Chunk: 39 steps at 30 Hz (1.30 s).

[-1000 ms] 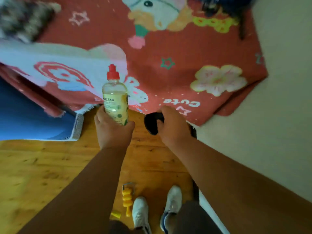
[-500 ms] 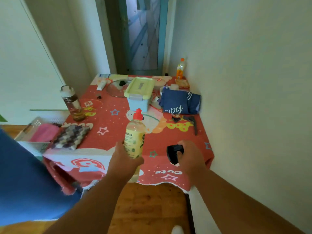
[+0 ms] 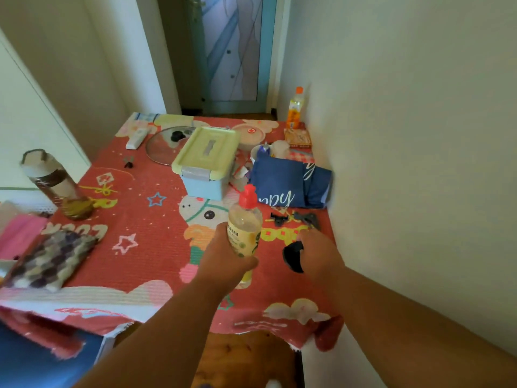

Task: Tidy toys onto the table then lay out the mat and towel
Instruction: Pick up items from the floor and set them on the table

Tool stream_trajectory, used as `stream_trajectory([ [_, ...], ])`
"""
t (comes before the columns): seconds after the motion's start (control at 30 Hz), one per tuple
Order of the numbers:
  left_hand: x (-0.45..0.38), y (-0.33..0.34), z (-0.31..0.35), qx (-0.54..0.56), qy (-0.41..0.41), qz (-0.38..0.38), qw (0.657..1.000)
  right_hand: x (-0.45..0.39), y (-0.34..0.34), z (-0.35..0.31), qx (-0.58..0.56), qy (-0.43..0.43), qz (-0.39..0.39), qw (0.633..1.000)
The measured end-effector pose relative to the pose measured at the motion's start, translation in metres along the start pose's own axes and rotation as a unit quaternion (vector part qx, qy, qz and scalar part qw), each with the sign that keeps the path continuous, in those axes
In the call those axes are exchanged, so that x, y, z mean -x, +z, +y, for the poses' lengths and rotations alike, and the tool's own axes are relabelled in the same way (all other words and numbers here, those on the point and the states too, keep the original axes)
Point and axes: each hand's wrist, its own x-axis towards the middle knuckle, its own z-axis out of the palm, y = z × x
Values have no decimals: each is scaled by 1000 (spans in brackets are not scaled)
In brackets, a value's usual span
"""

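Observation:
My left hand (image 3: 223, 261) grips a clear plastic bottle (image 3: 244, 229) with yellowish liquid and a red cap, held upright above the near middle of the table (image 3: 140, 219). A small black object (image 3: 292, 256) is clasped in my right hand (image 3: 319, 256), over the table's near right part, close to the wall. The table wears a red cartoon-print cloth. A folded blue cloth (image 3: 285, 183) with white lettering lies at the right, against the wall.
A light blue box with a green lid (image 3: 205, 161), a glass pot lid (image 3: 165, 147), an orange drink bottle (image 3: 295, 109) and a brown-liquid bottle (image 3: 58, 186) stand on the table. A knitted grey-purple piece (image 3: 50, 261) lies at the left edge. A blue mat (image 3: 42, 362) is lower left.
The view rose from the floor and table edge to the whole tabletop. Both hands moved forward over the table, still holding the bottle and the black object.

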Motion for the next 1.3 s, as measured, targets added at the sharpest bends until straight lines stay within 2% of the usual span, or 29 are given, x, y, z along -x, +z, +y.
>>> stream_trajectory([
  [0.1, -32, 10, -9, -22, -7, -24, 999, -27, 9, 6, 23, 2, -13, 1000],
  [0.27, -99, 24, -28, -41, -25, -20, 999, -74, 30, 13, 22, 27, -18, 999],
  [0.5, -187, 38, -42, -25, -57, -51, 997, -138, 54, 3, 34, 85, -41, 995],
  [0.77, -242, 54, -46, -17, -51, -102, 993, -151, 69, 3, 35, 137, -92, 986],
  [0.87, -249, 58, -46, -24, -49, -120, 991, -146, 67, 2, 27, 120, -80, 989],
  [1.1, -246, 57, -37, -41, -43, -134, 989, -141, 51, -14, 65, 55, 16, 996],
  [1.2, -229, 50, -33, -24, -45, -114, 992, -137, 41, -31, 58, -2, 54, 997],
  [1.3, -198, 39, -30, -59, -50, -64, 995, -126, 31, -51, 34, -59, 77, 995],
])
